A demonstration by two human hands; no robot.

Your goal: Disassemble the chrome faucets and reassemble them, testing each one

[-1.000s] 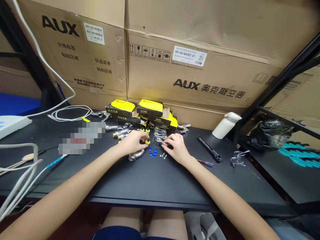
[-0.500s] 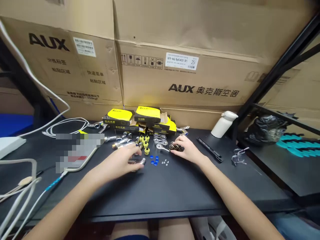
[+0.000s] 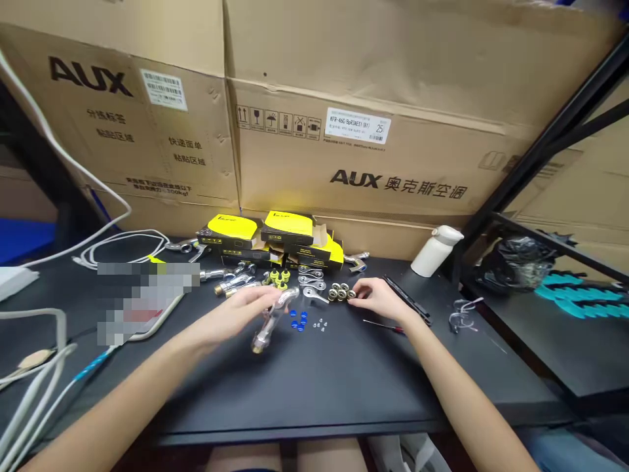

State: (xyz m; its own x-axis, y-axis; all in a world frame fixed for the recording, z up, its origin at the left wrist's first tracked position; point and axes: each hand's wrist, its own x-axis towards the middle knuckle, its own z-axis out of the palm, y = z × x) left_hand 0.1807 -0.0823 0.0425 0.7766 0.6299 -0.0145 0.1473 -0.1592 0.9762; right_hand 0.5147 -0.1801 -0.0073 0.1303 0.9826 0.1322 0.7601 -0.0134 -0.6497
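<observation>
My left hand is closed around a chrome faucet body, raised and tilted, with its brass-coloured end towards me. My right hand pinches the rightmost of several brass-coloured ring nuts, which stand in a cluster. Chrome lever handles lie left of the nuts. Yellow valve cartridges sit behind my left hand, partly hidden by it. Blue caps and tiny screws are spread between my hands. More chrome faucet bodies lie beyond my left hand.
Yellow-black boxes are stacked at the back against large cardboard cartons. On the right are a thin screwdriver, a black long tool, a white bottle and glasses. A cabled tablet-like device lies left.
My left hand has taken up the chrome faucet body and tilted it upright. My right hand has shifted right, uncovering the ring nuts; the screwdriver now shows beneath it.
</observation>
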